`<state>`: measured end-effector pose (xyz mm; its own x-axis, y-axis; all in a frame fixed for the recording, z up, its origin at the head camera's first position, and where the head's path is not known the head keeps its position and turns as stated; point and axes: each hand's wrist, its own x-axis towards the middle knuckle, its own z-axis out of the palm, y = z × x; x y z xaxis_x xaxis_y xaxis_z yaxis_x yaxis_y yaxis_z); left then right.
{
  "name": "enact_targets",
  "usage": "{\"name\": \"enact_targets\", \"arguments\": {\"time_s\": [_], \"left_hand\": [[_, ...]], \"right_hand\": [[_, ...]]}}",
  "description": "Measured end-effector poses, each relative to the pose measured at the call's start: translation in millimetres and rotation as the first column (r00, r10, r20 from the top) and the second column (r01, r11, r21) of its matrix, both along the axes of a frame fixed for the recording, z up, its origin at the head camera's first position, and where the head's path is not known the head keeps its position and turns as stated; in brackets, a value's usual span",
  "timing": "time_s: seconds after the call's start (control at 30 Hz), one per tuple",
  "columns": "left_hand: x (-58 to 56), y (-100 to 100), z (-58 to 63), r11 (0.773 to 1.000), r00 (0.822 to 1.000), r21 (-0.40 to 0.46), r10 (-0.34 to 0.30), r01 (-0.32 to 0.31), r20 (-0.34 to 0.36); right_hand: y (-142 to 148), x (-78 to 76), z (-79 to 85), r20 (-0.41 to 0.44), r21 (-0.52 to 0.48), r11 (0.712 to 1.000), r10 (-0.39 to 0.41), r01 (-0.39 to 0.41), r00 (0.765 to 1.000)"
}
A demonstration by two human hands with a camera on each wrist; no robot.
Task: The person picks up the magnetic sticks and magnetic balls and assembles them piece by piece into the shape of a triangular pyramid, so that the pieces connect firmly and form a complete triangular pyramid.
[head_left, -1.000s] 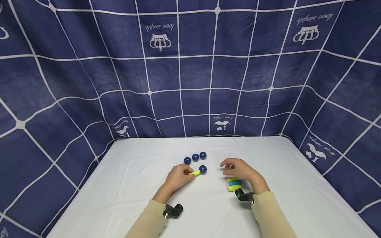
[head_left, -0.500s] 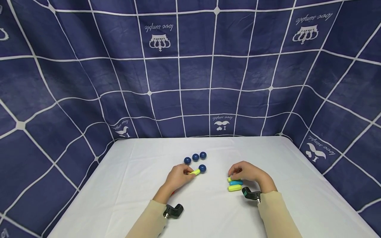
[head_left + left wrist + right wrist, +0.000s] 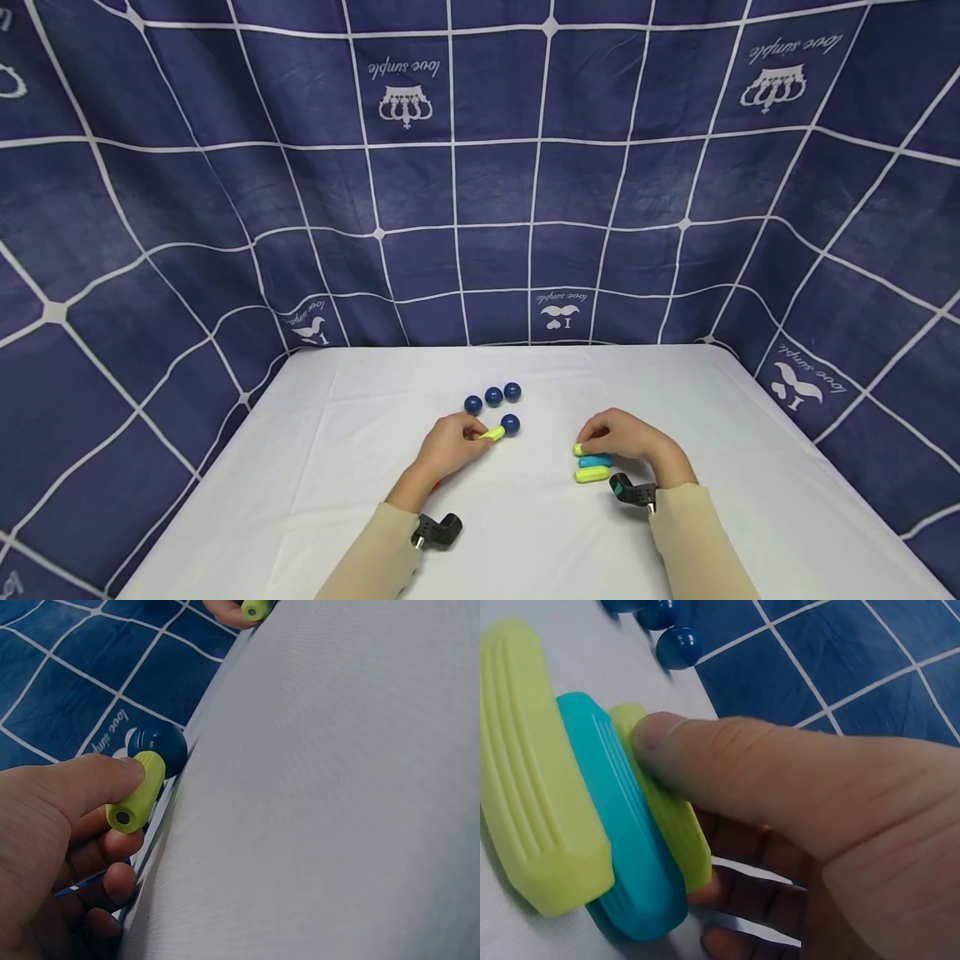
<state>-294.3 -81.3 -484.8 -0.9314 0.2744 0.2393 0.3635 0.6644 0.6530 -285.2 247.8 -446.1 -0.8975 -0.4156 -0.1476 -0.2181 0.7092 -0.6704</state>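
My left hand [image 3: 450, 446] pinches a yellow-green magnetic rod [image 3: 141, 793] between thumb and fingers. A dark blue ball [image 3: 510, 424] sits against the rod's far end. To the right, my right hand [image 3: 622, 433] has thumb and fingers on another yellow-green rod [image 3: 676, 832], the farthest of three lying side by side. Touching it is a light blue rod [image 3: 626, 825], and beyond that lies a second ribbed yellow-green rod [image 3: 540, 772]. In the head view the fingers cover most of the pinched right rod.
Three dark blue balls, the nearest ball [image 3: 472, 405] at the left, stand in a loose row beyond the left hand. A small red piece [image 3: 436, 486] shows beside the left wrist. A white cloth [image 3: 337, 433] covers the table, with a blue checked curtain [image 3: 487, 183] around it.
My right hand has come down and back onto the farthest yellow-green rod, and its fingers have closed on it. The left hand stays nearly still with its rod and ball.
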Motion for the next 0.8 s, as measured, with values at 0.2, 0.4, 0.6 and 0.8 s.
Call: {"name": "enact_targets", "arguments": {"time_s": [0.2,0.4,0.6,0.8], "left_hand": [[0.4,0,0.6,1.000,1.000,0.006,0.004,-0.004,0.000],[0.0,0,-0.3,1.000,1.000,-0.005,0.011,-0.011,-0.006],[-0.1,1,-0.3,1.000,1.000,-0.008,0.018,-0.018,-0.006],[0.3,0,0.0,1.000,1.000,0.000,0.011,-0.011,-0.008]], "right_hand": [[-1,-2.3,-0.5,-0.036,-0.033,0.999,-0.039,0.038,0.999],[-7,-7.9,-2.8,-0.074,-0.157,0.986,-0.073,0.060,0.995],[-18,-11.3,-4.7,-0.073,-0.234,0.965,-0.138,0.117,0.988],[-34,-11.1,-5.0,-0.109,-0.235,0.960,-0.182,0.153,0.977]]}}
